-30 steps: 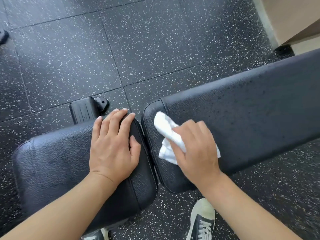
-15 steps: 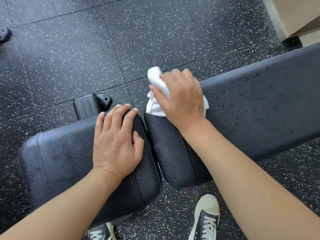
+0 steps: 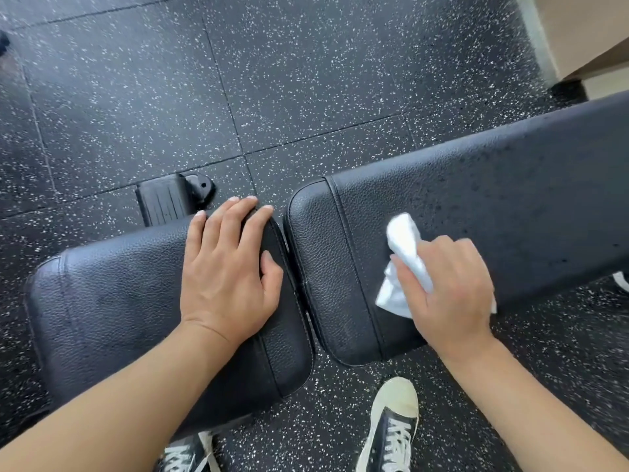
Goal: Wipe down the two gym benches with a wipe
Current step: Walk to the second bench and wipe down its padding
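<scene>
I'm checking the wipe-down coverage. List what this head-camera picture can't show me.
- Long pad: its far end is cut off by the right edge of the head view.
- Seat pad: partly covered by the left hand and its forearm.
- Wipe: mostly hidden under the right hand.
- Bench frame: hidden below the pads, except one foot.
- The second bench is not identifiable.

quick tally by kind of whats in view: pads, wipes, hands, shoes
bench pads: 2, seat pad and long pad
wipes: 1, white wipe, in the right hand
hands: 2, left hand and right hand
shoes: 2, right shoe and left shoe
total: 7
</scene>
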{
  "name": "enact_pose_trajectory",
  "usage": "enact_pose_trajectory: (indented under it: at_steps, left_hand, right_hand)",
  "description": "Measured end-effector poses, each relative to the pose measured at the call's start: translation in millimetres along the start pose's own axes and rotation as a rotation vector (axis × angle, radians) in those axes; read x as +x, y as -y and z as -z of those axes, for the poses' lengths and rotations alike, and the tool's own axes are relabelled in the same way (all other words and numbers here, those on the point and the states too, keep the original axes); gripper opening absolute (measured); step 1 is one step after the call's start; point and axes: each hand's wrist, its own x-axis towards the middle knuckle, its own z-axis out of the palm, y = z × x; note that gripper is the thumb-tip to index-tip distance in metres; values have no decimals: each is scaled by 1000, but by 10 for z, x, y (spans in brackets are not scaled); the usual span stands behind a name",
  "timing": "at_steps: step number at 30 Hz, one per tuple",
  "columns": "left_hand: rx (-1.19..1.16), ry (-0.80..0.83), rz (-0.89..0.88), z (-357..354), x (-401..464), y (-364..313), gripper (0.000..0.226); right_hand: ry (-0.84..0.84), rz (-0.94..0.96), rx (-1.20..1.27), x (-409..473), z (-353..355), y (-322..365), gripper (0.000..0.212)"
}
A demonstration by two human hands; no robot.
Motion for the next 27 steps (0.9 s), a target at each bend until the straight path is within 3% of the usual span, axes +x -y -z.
enact_pose_trajectory:
  at_steps: [8, 13, 17, 21, 27]
  left_hand:
    - [13, -20, -13, -17, 13, 15, 58]
    - [8, -20, -17, -31, 9, -2, 57]
    - [19, -3, -19, -5, -7, -39, 57]
    - [40, 43, -52, 26, -6, -42, 57]
    - [84, 133, -172, 43, 30, -77, 68]
  right_hand:
    - [-4, -133, -23, 1382, -478, 673, 25]
    - [87, -97, 36, 808, -206, 675, 27]
    - [126, 68, 13, -89, 98, 551, 19]
    - [143, 235, -16, -164, 172, 261, 19]
    - [69, -181, -16, 680, -56, 201, 31]
